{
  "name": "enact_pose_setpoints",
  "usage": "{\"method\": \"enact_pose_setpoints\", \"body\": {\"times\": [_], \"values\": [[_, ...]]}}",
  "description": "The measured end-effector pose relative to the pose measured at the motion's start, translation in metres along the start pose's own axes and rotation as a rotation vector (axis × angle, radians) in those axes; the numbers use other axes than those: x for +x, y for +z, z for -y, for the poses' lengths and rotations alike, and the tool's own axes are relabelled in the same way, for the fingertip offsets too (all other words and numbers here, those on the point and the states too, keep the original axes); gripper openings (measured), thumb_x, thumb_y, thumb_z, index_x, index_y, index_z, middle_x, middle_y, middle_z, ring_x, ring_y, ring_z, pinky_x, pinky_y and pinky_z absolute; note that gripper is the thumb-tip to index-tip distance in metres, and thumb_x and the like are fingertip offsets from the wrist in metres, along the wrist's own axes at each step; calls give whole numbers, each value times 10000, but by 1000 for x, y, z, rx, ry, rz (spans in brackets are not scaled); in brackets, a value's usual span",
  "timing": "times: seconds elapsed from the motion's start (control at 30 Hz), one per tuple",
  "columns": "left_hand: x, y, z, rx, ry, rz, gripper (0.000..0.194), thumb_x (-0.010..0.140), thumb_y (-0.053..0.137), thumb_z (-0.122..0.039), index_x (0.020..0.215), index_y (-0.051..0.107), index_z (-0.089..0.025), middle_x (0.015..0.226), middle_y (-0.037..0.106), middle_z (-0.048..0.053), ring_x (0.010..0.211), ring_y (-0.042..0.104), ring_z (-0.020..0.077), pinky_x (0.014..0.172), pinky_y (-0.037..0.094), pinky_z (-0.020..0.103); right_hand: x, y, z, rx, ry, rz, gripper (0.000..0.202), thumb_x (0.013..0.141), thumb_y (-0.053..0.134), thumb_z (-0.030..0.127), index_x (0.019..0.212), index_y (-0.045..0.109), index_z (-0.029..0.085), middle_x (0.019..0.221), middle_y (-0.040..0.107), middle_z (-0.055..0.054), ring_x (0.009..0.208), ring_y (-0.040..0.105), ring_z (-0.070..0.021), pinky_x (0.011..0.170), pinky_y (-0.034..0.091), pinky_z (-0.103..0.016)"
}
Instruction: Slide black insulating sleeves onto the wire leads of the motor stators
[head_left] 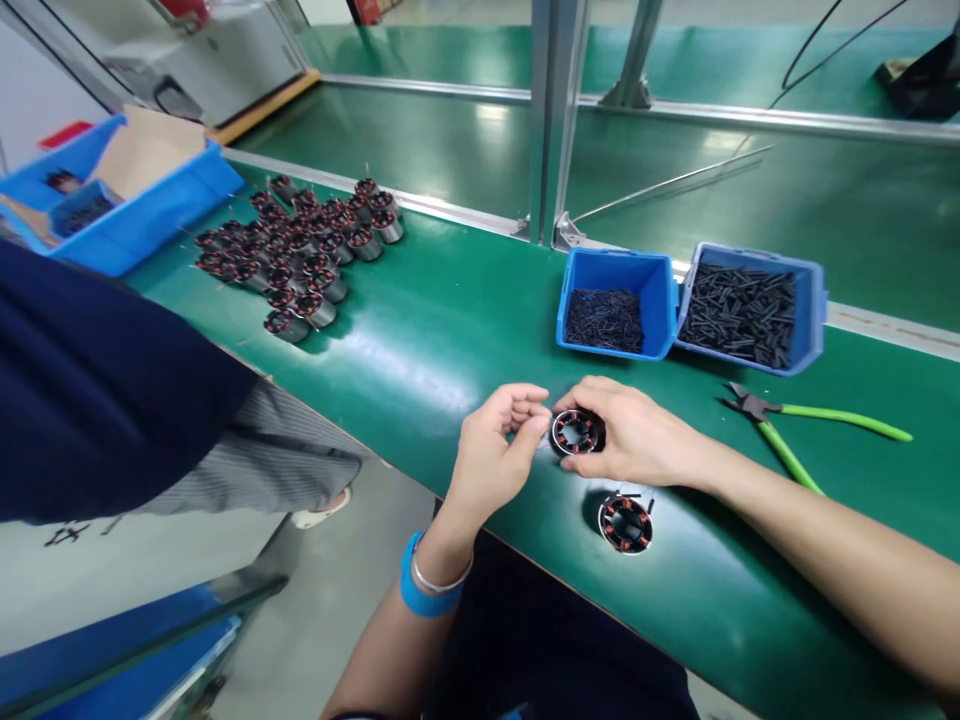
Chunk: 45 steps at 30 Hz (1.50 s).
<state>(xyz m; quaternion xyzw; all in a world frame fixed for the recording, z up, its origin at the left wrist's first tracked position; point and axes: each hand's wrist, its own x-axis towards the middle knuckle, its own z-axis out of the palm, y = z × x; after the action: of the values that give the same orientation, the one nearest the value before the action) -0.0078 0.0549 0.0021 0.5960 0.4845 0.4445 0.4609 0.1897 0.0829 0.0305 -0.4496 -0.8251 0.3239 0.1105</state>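
My right hand (634, 430) is wrapped round a motor stator (575, 433), a round metal ring with copper windings inside, held at the bench surface. Close to the left side of that ring is my left hand (499, 445), its thumb and fingertips pinched together. Whatever lies between those fingertips is too small to make out. A second stator (625, 524) rests on the green bench just below my right hand, with short dark pieces at its upper edge. A blue band and a silver bangle circle my left wrist.
Several stators (300, 245) stand grouped at the left. Beyond my hands are a blue bin (656, 345) of thin black pieces and a paler bin (814, 320) of black tubes. Green-handled cutters (757, 405) lie right. A metal post (551, 120) rises behind; a person's dark clothing (105, 390) is left.
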Motion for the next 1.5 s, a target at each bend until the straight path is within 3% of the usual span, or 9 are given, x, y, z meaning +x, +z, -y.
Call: {"method": "enact_pose_setpoints", "body": {"times": [0.13,0.27,0.53,0.73,0.83,0.97,1.2,1.33,1.5], "values": [[-18,1,-4,-197,34,-209,376,874,700,-274,1221,572,-206,1135,699,84,1045,699,185,921,575,314,-3,-5,1,131,53,29,539,708,794,582,1036,688,168,978,655,-84,872,620,-233,783,494,-372],[-38,14,3,-61,-94,-118,841,712,860,-287,1412,401,-213,1384,580,155,1226,622,274,1020,534,416,1,-2,-2,389,83,-5,333,868,631,508,967,746,212,883,642,-53,734,598,-163,661,481,-311],[-15,30,-13,88,-150,60,735,807,715,-217,1423,316,-186,1102,744,79,1013,705,222,912,557,402,-1,7,-5,762,287,-112,287,702,813,432,717,675,181,637,666,-1,574,594,-136,549,476,-270],[-14,24,-15,94,-190,99,707,808,723,-238,1415,364,-186,1152,735,97,1003,700,214,911,555,399,-5,2,-6,945,226,-475,349,609,897,421,664,646,184,604,634,13,488,526,-96,490,451,-242],[-19,6,-12,132,-238,92,730,740,816,-314,1368,467,-185,1204,702,120,972,695,217,847,575,369,-10,-4,-9,881,179,-461,311,660,870,400,731,655,187,675,651,-2,547,554,-104,534,484,-246],[-17,-12,-17,186,-276,201,136,870,691,-311,915,685,-182,745,706,15,625,642,138,579,523,255,-16,-6,-8,555,148,-94,274,734,777,361,932,706,186,861,697,-46,691,618,-147,625,522,-283],[-5,12,-20,139,248,-120,78,866,734,-225,936,702,-216,875,743,6,777,688,121,750,555,240,-19,-4,-1,428,216,-22,233,755,740,406,860,703,201,777,709,-18,688,629,-158,626,485,-280],[-17,21,-9,43,0,-132,566,708,870,-305,1202,611,-207,1113,733,80,990,703,208,838,573,324,-17,-4,-3,457,169,-93,226,851,640,398,869,712,185,763,700,-25,652,603,-140,609,463,-267],[-19,28,-13,141,-234,65,467,733,837,-280,1143,621,-221,1012,754,35,899,675,189,820,532,334,-1,-3,7,228,50,-177,131,821,593,209,706,646,174,696,617,-6,586,517,-107,577,385,-253]]}}
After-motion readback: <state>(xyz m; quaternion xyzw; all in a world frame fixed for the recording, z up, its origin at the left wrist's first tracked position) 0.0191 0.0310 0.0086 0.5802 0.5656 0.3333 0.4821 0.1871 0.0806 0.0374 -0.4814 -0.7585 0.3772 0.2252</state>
